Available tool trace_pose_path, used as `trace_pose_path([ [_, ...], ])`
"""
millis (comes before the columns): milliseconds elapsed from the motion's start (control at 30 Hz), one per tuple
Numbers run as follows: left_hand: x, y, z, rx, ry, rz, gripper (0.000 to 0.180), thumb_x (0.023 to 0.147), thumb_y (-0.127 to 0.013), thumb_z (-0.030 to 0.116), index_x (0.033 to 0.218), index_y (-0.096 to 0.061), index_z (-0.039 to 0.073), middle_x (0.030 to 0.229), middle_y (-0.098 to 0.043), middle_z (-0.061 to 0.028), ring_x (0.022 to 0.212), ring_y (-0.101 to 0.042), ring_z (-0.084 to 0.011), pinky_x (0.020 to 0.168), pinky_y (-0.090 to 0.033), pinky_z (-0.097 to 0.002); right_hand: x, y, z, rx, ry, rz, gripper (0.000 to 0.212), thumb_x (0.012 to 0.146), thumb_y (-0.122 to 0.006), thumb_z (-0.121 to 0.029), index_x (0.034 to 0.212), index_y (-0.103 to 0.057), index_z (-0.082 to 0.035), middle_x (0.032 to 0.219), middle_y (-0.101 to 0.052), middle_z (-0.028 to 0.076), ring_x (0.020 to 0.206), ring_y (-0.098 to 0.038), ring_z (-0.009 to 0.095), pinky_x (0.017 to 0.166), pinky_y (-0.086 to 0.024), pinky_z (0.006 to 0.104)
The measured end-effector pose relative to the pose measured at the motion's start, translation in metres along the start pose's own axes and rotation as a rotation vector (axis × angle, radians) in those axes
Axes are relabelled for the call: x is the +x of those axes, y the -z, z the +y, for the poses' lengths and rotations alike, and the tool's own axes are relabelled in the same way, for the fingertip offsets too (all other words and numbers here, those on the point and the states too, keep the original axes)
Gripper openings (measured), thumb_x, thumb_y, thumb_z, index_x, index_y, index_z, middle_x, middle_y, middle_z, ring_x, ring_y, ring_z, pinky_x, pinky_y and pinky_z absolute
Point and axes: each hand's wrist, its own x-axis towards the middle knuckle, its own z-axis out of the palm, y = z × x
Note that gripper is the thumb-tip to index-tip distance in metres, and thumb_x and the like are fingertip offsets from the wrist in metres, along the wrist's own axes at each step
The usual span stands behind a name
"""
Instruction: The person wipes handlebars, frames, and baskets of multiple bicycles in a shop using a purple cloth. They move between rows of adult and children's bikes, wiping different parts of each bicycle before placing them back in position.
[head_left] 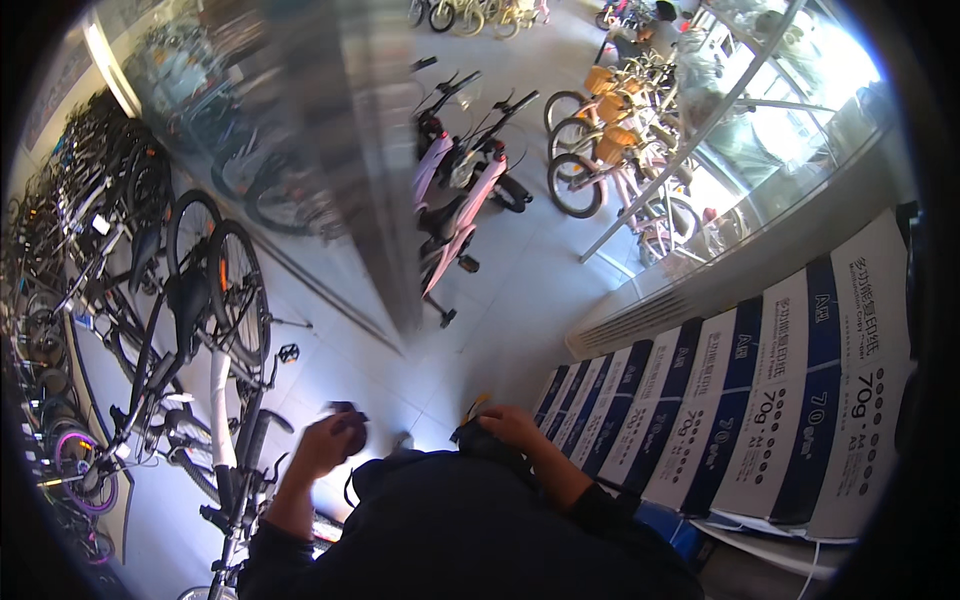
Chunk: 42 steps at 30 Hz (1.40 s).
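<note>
The left hand (322,446) of the person is at seven to eight o'clock from the middle of the view, and its fingers are curled around a small, dark, rounded object (352,430), so this object is gripped there, in front of the body. What kind of object it is, I cannot tell, because it is small and blurred. The right hand (507,426) is near six o'clock, and it touches a black item with a small yellow part (476,436), close against the dark clothing (470,530) of the person; I cannot tell whether the fingers are closed on it. The two hands are apart from each other, above the pale tiled floor (460,375). At four o'clock, just beside the right forearm, there is a row of white and dark-blue printed boxes (735,400). At nine o'clock, many bicycles stand close together, and the nearest is a black bicycle with a white frame tube (221,405). Toward eleven o'clock rises a tall glassy panel with reflections (310,110). At twelve o'clock stands a small bicycle with a pink frame (481,195), and at one o'clock there is a group of bicycles with tan baskets (612,143).
</note>
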Motion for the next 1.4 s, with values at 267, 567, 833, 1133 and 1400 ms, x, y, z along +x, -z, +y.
trace_pose_path([
  [267, 0.105, -0.140, 0.180, -0.561, -0.260, -0.228, 0.040, 0.108, -0.054, 0.020, 0.141, -0.057, -0.003, 0.125, -0.069, -0.0105, 0.110, -0.066, -0.0168, 0.099, -0.052, -0.0319, 0.050, 0.134, -0.086, 0.352, 0.220, -0.237, 0.036, 0.093, -0.072, -0.010, 0.127, -0.067, -0.002, 0.118, -0.072, 0.013, 0.103, -0.069, 0.023, 0.094, -0.056, 0.0388],
  [567, 0.282, -0.180, 0.235, -0.189, -0.252, 0.244, 0.041, 0.098, -0.064, 0.038, 0.099, -0.072, -0.003, 0.084, -0.073, -0.0217, 0.082, -0.072, -0.0363, 0.076, -0.052, -0.0462, 0.151, 0.236, 0.010, 0.885, -0.061, 0.082, 0.029, 0.091, -0.078, -0.014, 0.114, -0.070, 0.001, 0.093, -0.074, 0.007, 0.081, -0.071, 0.017, 0.076, -0.058, 0.0327],
  [833, 0.499, -0.240, 0.237, -0.450, 0.191, -0.056, 0.052, 0.088, -0.078, 0.038, 0.116, -0.071, -0.004, 0.106, -0.073, -0.0189, 0.095, -0.071, -0.0279, 0.079, -0.055, -0.0457, 0.222, 0.316, 0.010, 0.994, 0.036, 0.116, 0.029, 0.097, -0.068, -0.009, 0.122, -0.064, 0.004, 0.104, -0.072, 0.009, 0.091, -0.070, 0.019, 0.083, -0.057, 0.0343],
  [1133, 0.551, -0.208, 0.401, -1.105, 0.072, -0.851, 0.037, 0.099, -0.071, 0.034, 0.124, -0.065, 0.007, 0.111, -0.071, -0.0074, 0.099, -0.069, -0.0196, 0.084, -0.056, -0.0366, 0.341, 0.439, -0.003, 0.875, -0.205, 0.158, 0.039, 0.100, -0.066, -0.017, 0.133, -0.060, 0.003, 0.111, -0.070, 0.014, 0.092, -0.071, 0.022, 0.080, -0.060, 0.0358],
  [1400, 0.768, -0.152, 0.364, -1.056, 0.085, 0.290, 0.037, 0.090, -0.078, 0.028, 0.117, -0.069, 0.003, 0.099, -0.072, -0.0071, 0.086, -0.072, -0.0197, 0.068, -0.058, -0.0351, 0.375, 0.526, 0.077, 0.736, -0.484, 0.269, 0.041, 0.099, -0.069, -0.026, 0.128, -0.063, 0.003, 0.106, -0.071, 0.014, 0.083, -0.070, 0.022, 0.072, -0.059, 0.0345],
])
